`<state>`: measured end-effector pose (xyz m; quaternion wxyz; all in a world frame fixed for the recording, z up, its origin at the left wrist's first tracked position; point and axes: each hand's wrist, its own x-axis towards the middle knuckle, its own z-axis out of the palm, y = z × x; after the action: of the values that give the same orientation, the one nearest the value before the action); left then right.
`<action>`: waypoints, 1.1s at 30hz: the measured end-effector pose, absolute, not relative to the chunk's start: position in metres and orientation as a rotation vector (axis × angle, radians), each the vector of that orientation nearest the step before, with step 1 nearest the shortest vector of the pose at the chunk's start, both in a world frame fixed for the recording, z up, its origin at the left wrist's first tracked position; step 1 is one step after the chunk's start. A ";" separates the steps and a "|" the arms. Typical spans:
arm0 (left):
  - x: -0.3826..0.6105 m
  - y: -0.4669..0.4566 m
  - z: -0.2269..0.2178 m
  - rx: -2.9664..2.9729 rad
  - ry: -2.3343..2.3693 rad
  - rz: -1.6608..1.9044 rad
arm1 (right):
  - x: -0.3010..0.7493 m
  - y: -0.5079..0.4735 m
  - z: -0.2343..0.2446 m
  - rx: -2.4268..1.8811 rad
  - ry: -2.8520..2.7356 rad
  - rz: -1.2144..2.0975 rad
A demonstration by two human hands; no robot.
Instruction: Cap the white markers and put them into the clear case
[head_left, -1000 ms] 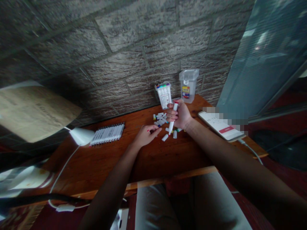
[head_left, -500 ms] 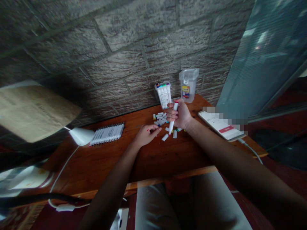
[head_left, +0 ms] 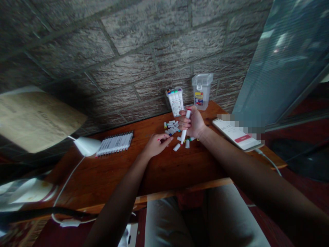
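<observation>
In the head view, my right hand [head_left: 196, 125] is closed around a white marker [head_left: 184, 135] with red at both ends. The marker is tilted, its lower end pointing down at the table. My left hand [head_left: 157, 144] rests low over the wood, thumb and forefinger stretched toward the loose caps and apart, with red ink marks on its back. Several white marker caps [head_left: 177, 147] with coloured ends lie scattered between and beneath the hands. Behind them a clear case of white markers [head_left: 177, 103] with coloured tops stands against the wall.
A lidded clear plastic box [head_left: 202, 91] stands at the back right. On the right lies a phone [head_left: 236, 134] with a cable. At left, a row of white markers [head_left: 115, 143] lies beside a white lamp [head_left: 87, 146] with a paper shade. The stone wall [head_left: 128, 68] bounds the back.
</observation>
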<state>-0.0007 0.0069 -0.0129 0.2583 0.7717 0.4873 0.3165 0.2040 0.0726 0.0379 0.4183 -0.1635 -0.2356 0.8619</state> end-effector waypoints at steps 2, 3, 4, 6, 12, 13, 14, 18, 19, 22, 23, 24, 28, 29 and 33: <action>-0.001 0.007 -0.013 2.102 1.316 0.856 | 0.204 0.073 0.038 -0.409 -0.593 2.168; -0.001 0.007 -0.013 2.109 1.315 0.856 | 0.204 0.073 0.038 -0.409 -0.594 2.171; -0.001 0.007 -0.013 2.114 1.314 0.856 | 0.204 0.073 0.038 -0.410 -0.592 2.172; -0.001 0.007 -0.013 2.117 1.317 0.860 | 0.204 0.073 0.038 -0.410 -0.590 2.172; -0.001 0.007 -0.014 2.107 1.326 0.866 | 0.204 0.072 0.039 -0.417 -0.607 2.157; -0.001 0.007 -0.014 2.111 1.326 0.866 | 0.204 0.072 0.039 -0.420 -0.611 2.154; -0.001 0.007 -0.014 2.115 1.327 0.866 | 0.204 0.072 0.038 -0.421 -0.615 2.151; -0.001 0.008 -0.014 2.115 1.327 0.859 | 0.204 0.073 0.038 -0.426 -0.630 2.143; -0.001 0.007 -0.014 2.114 1.323 0.859 | 0.204 0.073 0.038 -0.424 -0.629 2.142; -0.002 0.007 -0.014 2.108 1.317 0.861 | 0.203 0.072 0.039 -0.420 -0.615 2.146; -0.002 0.007 -0.014 2.105 1.318 0.859 | 0.203 0.071 0.040 -0.423 -0.606 2.146; -0.002 0.007 -0.014 2.103 1.321 0.856 | 0.203 0.071 0.040 -0.427 -0.598 2.147; -0.001 0.007 -0.013 2.097 1.321 0.864 | 0.203 0.071 0.041 -0.431 -0.584 2.151; -0.001 0.007 -0.013 2.094 1.319 0.867 | 0.203 0.071 0.040 -0.427 -0.586 2.152; 0.000 0.008 -0.013 2.100 1.316 0.872 | 0.204 0.074 0.037 -0.403 -0.616 2.162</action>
<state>-0.0004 0.0079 -0.0135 0.2541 0.7731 0.4844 0.3210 0.2041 0.0737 0.0372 0.4159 -0.1604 -0.2454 0.8609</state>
